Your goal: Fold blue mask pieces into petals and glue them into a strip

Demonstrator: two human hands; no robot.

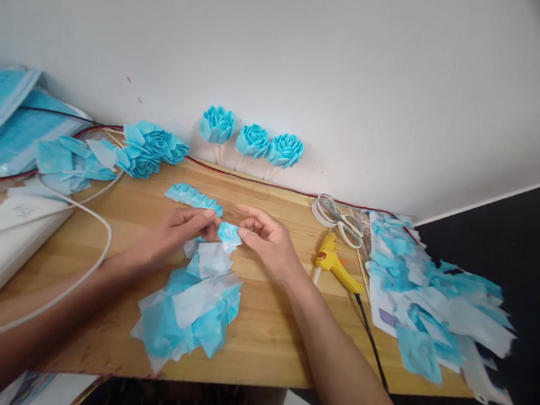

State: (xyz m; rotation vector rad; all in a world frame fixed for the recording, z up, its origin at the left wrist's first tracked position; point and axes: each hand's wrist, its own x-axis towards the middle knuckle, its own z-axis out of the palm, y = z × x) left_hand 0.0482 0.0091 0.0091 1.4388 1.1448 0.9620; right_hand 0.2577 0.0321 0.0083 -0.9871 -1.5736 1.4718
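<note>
Over the middle of the wooden table, my left hand and my right hand pinch a small folded blue tissue piece between their fingertips, one from each side. Just below them lies a loose pile of blue and white tissue squares. A strip of folded blue petals lies just beyond my left hand.
Three blue tissue flowers on sticks lean on the wall. More flowers lie at the back left. A yellow glue gun and scissors rest right of my hand. Cut tissue pieces cover the right edge. A white cable loops at left.
</note>
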